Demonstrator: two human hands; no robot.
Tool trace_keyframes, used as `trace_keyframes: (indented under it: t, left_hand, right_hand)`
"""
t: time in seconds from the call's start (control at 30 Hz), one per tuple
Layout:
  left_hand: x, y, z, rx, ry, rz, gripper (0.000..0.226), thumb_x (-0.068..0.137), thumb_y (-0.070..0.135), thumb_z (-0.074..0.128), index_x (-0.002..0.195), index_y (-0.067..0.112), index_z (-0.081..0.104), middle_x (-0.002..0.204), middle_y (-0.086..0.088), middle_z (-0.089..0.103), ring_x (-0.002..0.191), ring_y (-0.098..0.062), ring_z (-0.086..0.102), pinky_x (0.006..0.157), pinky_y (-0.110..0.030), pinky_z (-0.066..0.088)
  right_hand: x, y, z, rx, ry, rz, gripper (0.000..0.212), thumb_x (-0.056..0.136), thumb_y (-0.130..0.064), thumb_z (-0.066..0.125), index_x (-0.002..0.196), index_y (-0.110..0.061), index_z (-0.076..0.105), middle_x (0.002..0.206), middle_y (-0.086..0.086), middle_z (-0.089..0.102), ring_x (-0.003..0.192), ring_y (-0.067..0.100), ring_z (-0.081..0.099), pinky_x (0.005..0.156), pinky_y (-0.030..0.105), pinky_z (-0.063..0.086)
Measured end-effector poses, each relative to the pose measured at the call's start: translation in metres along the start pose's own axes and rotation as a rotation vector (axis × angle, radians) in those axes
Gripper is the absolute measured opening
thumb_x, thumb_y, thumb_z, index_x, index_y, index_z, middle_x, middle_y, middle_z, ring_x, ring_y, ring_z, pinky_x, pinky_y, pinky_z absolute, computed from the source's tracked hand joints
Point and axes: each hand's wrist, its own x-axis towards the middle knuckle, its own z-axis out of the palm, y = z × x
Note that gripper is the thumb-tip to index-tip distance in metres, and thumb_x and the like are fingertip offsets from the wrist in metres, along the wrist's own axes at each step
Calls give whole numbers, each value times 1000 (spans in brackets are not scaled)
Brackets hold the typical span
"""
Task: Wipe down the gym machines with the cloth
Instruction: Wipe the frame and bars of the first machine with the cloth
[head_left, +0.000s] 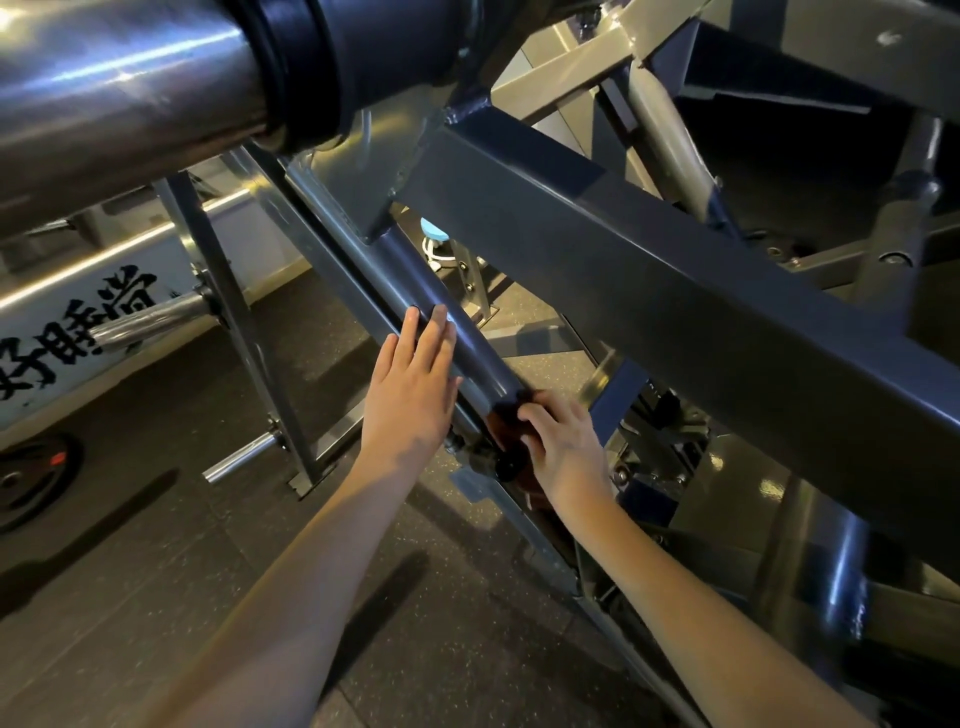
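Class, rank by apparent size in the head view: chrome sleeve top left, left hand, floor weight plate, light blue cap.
Largest: the chrome sleeve, though nearness to the camera inflates it.
Next: the left hand and weight plate look alike; the plate is cut off, so unranked.
Smallest: the light blue cap.

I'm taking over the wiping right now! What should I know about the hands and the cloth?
Left hand: open, straight fingers resting flat on the slanted round tube.
Right hand: fingers curled on the dark cloth, pressing it on the same tube, lower down.
Done: the picture doesn't show which parts are already wiped.
Left: probably the tube above the cloth, then the big square beam and the rest of the frame.
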Motion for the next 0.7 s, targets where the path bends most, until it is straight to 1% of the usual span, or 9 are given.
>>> trace_keyframes:
  t: [0.1,0.2,0.27,0.3,0.4,0.5,0.6,0.63,0.7]
  left_hand:
    - [0,-1,-1,-6,-7,-3,61,104,39,31,147,22,-10,155,2,-20,146,-25,-18,120,-40,-5]
    - [2,0,-2,-15,-26,-4,61,104,40,30,147,22,-10,155,2,-22,146,-24,-19,120,-40,-6]
    - [2,-2,-1,-28,-17,6,61,104,39,32,147,23,-8,157,3,-19,146,-23,-19,121,-40,-3]
    - [1,-2,-1,-38,-6,13,60,104,38,33,147,23,-7,158,2,-16,146,-23,-18,122,-40,-1]
    - [-1,-5,0,-65,-1,25,59,104,36,33,150,23,-2,161,3,-10,147,-21,-17,123,-40,3]
    - [-1,-8,2,-93,-14,21,59,104,39,31,150,25,-2,161,5,-10,147,-20,-16,123,-41,6]
    - [-1,-10,2,-100,-30,28,57,104,41,27,151,26,-1,161,7,-10,147,-19,-17,123,-40,5]
    - [-2,-11,1,-108,-32,32,56,104,41,24,151,26,-2,161,7,-10,147,-18,-18,123,-40,4]
    - [-2,-13,-2,-129,-39,38,53,103,44,18,148,27,-4,160,8,-10,147,-17,-18,123,-40,4]
  right_hand:
    - [-19,16,3,18,-13,27,20,89,-13,58,108,-13,63,122,10,57,107,28,52,83,47,53]
    - [3,5,-8,-16,-90,41,24,93,-11,56,116,-12,62,131,4,52,122,27,47,99,38,43]
    - [26,-14,-15,14,-83,8,27,97,-15,52,122,-14,59,136,0,49,129,23,40,106,35,33]
    - [37,-25,-16,30,-61,-18,27,98,-16,51,123,-14,59,137,0,49,129,21,40,108,34,32]
    - [55,-47,-12,54,45,-79,27,96,-13,53,122,-12,62,133,3,56,124,24,46,105,36,40]
    - [38,-33,-7,49,28,-61,27,94,-12,58,120,-12,63,134,6,55,126,28,44,103,42,41]
    - [9,-12,-7,14,19,-50,27,88,-9,65,115,-11,65,127,8,59,119,32,51,92,49,52]
    - [9,-10,-8,10,1,-32,27,89,-10,64,116,-11,64,128,7,58,119,30,51,92,48,52]
    - [23,-16,-11,8,-47,3,29,95,-17,57,124,-14,60,135,3,52,126,25,44,102,39,42]
